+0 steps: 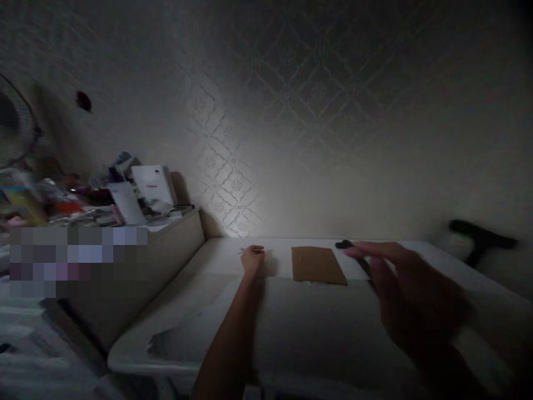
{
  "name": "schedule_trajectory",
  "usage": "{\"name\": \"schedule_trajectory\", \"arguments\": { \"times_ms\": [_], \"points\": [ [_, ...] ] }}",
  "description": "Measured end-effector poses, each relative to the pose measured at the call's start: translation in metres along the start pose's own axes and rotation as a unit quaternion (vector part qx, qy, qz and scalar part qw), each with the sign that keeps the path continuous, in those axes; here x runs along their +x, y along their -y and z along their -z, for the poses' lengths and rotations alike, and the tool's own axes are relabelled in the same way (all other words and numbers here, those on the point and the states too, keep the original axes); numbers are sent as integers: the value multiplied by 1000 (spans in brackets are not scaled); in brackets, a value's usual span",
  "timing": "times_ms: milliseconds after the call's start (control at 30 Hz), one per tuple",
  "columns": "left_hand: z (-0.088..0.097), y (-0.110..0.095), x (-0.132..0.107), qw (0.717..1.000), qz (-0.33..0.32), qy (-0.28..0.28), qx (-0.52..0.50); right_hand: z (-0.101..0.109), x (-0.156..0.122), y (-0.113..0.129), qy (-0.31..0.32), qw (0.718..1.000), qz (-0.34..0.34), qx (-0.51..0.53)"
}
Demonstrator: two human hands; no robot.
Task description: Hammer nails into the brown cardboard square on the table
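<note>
My left hand (252, 259) reaches far out over the white table (200, 311), fingers curled into a loose fist near the wall; what it holds, if anything, is too small to see. A brown cardboard piece (318, 265) lies flat just right of it. My right hand (400, 289) hovers close to the camera, blurred, fingers stretched toward a small dark object (345, 244) by the cardboard's far right corner.
A lower shelf (175, 233) on the left carries white boxes (153, 186) and cluttered items. A fan (14, 125) stands at far left. A dark-handled object (478, 241) rests at the table's right end. Patterned wallpaper backs the table.
</note>
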State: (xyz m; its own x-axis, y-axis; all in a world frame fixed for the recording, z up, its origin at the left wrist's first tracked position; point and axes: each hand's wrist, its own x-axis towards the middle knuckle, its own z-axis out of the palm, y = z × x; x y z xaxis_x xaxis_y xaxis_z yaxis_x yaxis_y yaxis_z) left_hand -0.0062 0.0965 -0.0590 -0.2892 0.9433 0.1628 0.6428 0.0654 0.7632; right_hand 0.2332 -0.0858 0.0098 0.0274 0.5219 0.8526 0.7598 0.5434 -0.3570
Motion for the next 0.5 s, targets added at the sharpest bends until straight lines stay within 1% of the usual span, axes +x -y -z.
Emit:
{"name": "schedule_trajectory", "arguments": {
  "times_ms": [33, 67, 100, 167, 233, 300, 333, 400, 500],
  "points": [
    [0, -1, 0, 1000, -4, 1, -2, -13, 6, -8, -24, 1000, -7, -13],
    [0, -1, -1, 1000, -7, 1, -3, -30, 10, -20, -13, 1000, -3, -21],
    [0, -2, -1, 1000, -10, 1, -4, -47, 12, -34, 37, 999, -13, -31],
    [0, -4, -2, 1000, -15, 0, -2, -82, 8, -66, 121, 988, -61, -72],
    [-1, -6, -2, 1000, -21, 3, 0, -108, -6, -96, 204, 965, -106, -125],
    [-2, -9, -3, 999, -36, 12, 2, -122, -23, -117, 278, 936, -135, -168],
    [-4, -11, -4, 999, -44, 16, 2, -125, -31, -124, 303, 926, -139, -179],
    [-8, -15, -8, 997, -65, 33, 4, -127, -41, -130, 324, 916, -135, -194],
    [-18, -22, -19, 989, -124, 73, 15, -127, -44, -129, 329, 920, -100, -191]
  ]
}}
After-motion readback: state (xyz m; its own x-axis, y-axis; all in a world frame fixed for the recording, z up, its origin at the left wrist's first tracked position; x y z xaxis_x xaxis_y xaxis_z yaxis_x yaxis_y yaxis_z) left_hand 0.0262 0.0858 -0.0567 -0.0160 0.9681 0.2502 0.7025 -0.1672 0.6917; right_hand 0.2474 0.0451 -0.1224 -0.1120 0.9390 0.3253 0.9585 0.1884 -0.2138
